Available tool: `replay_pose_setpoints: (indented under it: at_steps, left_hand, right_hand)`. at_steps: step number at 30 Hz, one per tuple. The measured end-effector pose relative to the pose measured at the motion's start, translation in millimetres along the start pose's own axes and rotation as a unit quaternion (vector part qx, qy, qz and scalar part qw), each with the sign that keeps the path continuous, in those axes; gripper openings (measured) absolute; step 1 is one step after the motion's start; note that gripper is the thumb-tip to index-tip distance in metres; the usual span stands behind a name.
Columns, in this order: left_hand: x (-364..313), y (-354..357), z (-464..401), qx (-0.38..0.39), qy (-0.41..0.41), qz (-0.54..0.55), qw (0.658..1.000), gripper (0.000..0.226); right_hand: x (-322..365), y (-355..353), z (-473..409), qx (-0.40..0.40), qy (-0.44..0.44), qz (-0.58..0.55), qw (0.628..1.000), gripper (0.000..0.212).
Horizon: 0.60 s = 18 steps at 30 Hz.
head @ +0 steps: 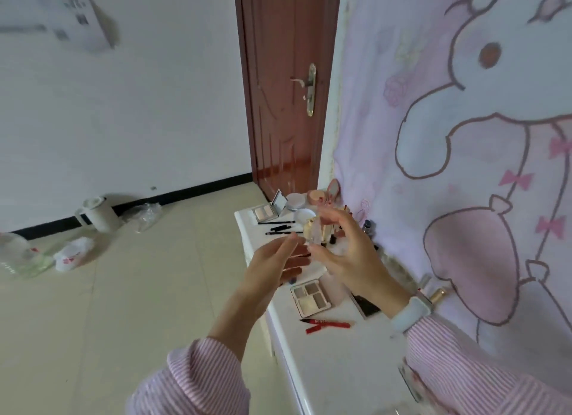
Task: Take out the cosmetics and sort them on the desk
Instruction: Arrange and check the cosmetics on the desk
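Note:
Both hands are raised over the white desk [334, 368]. My right hand [349, 253] forms a C, its thumb and fingers curled round a small pale bottle [312, 230], which is blurred. My left hand [275, 269] is just left of it, fingers straight, holding nothing. Below the hands lies an open eyeshadow palette [311, 297], with a red eyeliner pen [328, 324] nearer me. Farther back are a mirrored palette [266, 213], black pencils [278, 227], round white compacts [295, 201] and a pink compact [318, 195].
A dark flat case [366, 306] and a gold-capped bottle [438, 295] lie by the pink cartoon curtain [464, 136] along the desk's right side. On the floor to the left are a white kettle [96, 213] and plastic bags [74, 253]. A brown door [288, 89] stands behind.

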State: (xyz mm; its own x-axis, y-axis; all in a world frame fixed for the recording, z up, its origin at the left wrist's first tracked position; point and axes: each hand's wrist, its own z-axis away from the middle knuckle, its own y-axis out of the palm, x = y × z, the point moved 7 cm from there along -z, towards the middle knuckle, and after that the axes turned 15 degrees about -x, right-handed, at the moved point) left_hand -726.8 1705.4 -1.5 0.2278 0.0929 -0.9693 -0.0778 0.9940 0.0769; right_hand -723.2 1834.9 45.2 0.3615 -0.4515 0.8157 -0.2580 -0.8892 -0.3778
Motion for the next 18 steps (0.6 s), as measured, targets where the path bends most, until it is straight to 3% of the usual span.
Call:
replay_pose_setpoints:
  at_steps: [3, 6, 10, 16, 18]
  left_hand:
    - [-66.0, -2.1, 18.3, 0.036, 0.051, 0.07, 0.996, 0.052]
    - [-111.6, -6.0, 41.5, 0.071, 0.124, 0.068, 0.987, 0.054]
    - [-134.4, -17.4, 58.0, 0.051, 0.157, 0.08, 0.983, 0.053]
    - [-129.9, -19.5, 67.1, 0.089, 0.062, 0.232, 0.967, 0.025]
    - [-126.7, -16.6, 69.8, 0.112, 0.029, 0.275, 0.954, 0.028]
  right_hand:
    - [60.7, -15.4, -18.0, -0.022, -0.074, -0.034, 0.996, 0.062]
    - [103.1, -26.2, -21.3, -0.02, -0.123, -0.058, 0.991, 0.063]
    - [133.9, -27.0, -16.0, -0.007, -0.165, -0.05, 0.985, 0.06]
    - [153.9, -27.1, -4.1, -0.046, -0.266, -0.006, 0.963, 0.035]
    - [159.8, -29.7, -1.1, -0.087, -0.311, 0.028, 0.946, 0.027]
